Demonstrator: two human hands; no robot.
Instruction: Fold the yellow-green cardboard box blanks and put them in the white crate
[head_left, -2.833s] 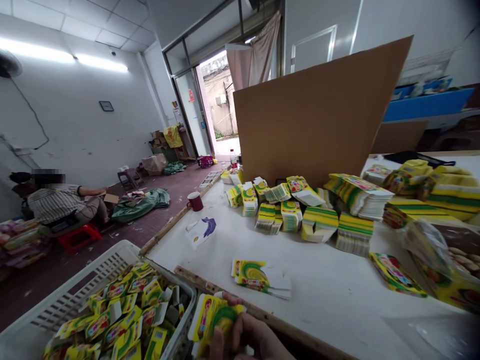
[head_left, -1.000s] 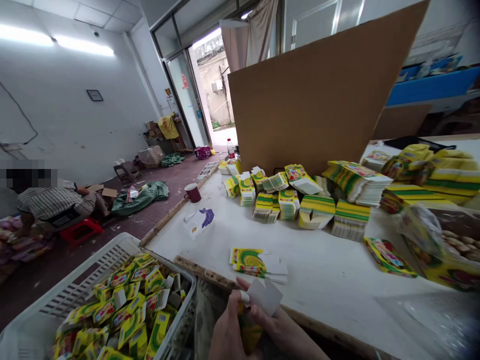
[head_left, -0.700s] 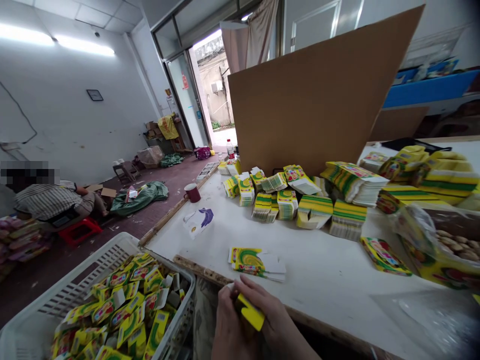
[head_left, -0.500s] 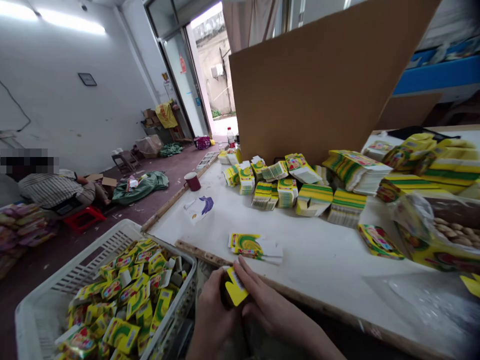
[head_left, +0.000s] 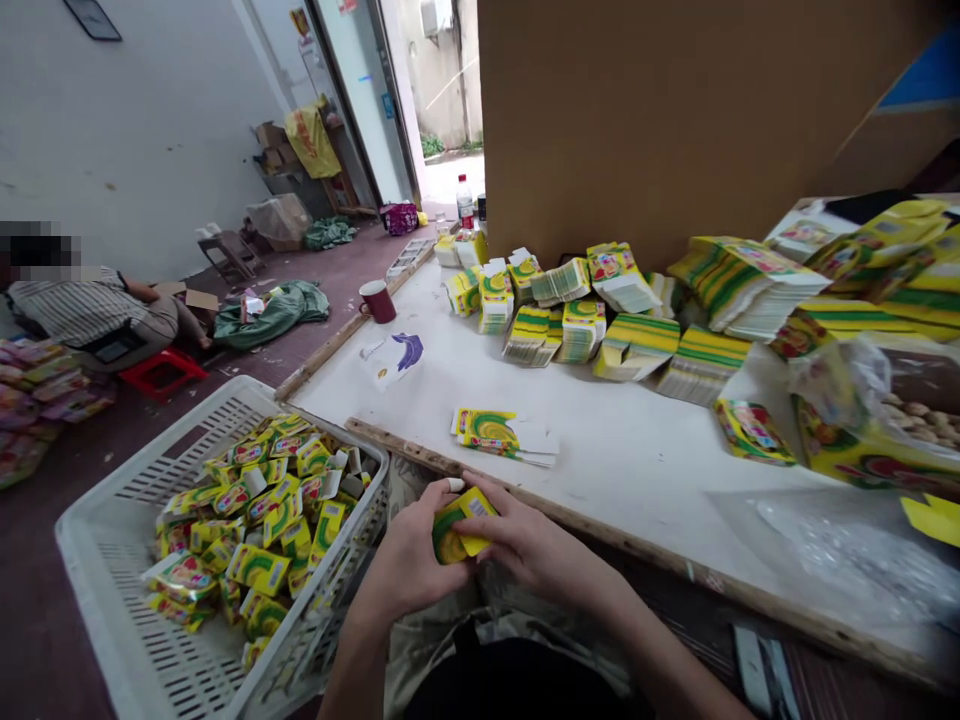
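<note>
Between my two hands, just off the near table edge, is a small yellow and green carton (head_left: 451,538). My left hand (head_left: 411,553) is closed around its left side, with something white wrapped on one finger. My right hand (head_left: 534,533) grips it from the right, fingers lying over the yellow end with a barcode. Part of the carton is hidden by the fingers. On the table just beyond lies a small stack of flat cartons (head_left: 491,432). To my left, a white plastic basket (head_left: 97,520) holds many similar yellow cartons (head_left: 259,568).
Bundles of flat cartons (head_left: 637,340) line the back of the table (head_left: 622,430), before a large cardboard sheet (head_left: 660,130). A mug (head_left: 377,301) stands at the left edge. At right are a clear plastic bag (head_left: 840,560) and round brown items (head_left: 919,415). A person (head_left: 97,310) sits at far left.
My view has tilted downward. The carton has turned in my hands, so its green and yellow face now shows, and my right fingers have moved over its yellow end.
</note>
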